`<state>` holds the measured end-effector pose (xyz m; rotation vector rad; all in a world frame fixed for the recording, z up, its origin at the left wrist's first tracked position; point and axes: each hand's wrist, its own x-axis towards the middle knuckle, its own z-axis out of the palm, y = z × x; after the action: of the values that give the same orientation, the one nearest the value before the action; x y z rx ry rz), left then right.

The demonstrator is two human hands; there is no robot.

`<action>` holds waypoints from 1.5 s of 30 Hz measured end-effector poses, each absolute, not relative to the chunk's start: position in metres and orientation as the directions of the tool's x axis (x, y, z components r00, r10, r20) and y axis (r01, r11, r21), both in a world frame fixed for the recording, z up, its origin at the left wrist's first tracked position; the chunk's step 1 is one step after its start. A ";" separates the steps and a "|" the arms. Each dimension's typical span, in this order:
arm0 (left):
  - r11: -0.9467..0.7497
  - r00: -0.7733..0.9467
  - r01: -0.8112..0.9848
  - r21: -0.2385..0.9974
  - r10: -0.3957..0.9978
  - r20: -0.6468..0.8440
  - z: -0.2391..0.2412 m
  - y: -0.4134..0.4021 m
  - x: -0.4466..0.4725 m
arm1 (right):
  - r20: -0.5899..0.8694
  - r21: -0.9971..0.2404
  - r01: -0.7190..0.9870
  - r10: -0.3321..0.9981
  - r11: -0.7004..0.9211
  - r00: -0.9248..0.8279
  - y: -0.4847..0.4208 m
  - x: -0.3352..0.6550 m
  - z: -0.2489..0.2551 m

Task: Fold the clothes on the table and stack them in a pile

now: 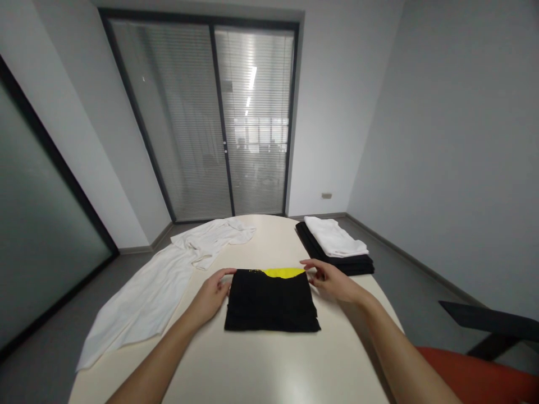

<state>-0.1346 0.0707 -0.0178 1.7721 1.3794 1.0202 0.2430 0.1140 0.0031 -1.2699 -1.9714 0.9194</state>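
Observation:
A folded black garment lies flat on the table in front of me, with a yellow patch showing along its far edge. My left hand is at its far left corner, fingers curled in and closed on the edge. At the far right corner is my right hand, its index finger reaching over the edge and the other fingers bent against the side. The fingertips of both hands are partly hidden. Near its front, the garment's layers show slightly uneven edges at the right.
A white garment is spread along the table's left side. At the back right, a folded white garment rests on folded black cloth. The pale table has a rounded far end. A red chair with a black armrest stands at right.

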 end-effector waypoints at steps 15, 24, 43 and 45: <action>-0.327 0.097 0.567 0.756 0.938 0.333 -0.044 0.113 -0.140 | 0.215 -0.873 0.321 0.881 0.367 -0.421 0.133 0.223 -0.010; -0.251 0.018 0.662 0.706 0.947 0.319 -0.031 0.103 -0.135 | 0.082 -0.978 0.165 0.967 0.124 -0.243 0.159 0.213 -0.036; -0.553 0.433 0.708 0.439 0.831 0.349 0.005 0.063 -0.119 | 0.400 -0.556 0.652 0.854 0.515 -0.333 0.116 0.189 0.005; -0.576 0.547 0.687 0.444 0.811 0.206 0.007 0.053 -0.121 | 0.332 -0.543 0.608 0.813 0.580 -0.479 0.096 0.183 0.016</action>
<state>-0.1210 0.0528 0.0069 2.4757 1.2380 0.5658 0.1832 0.0961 0.0156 -1.1279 -2.2473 0.4775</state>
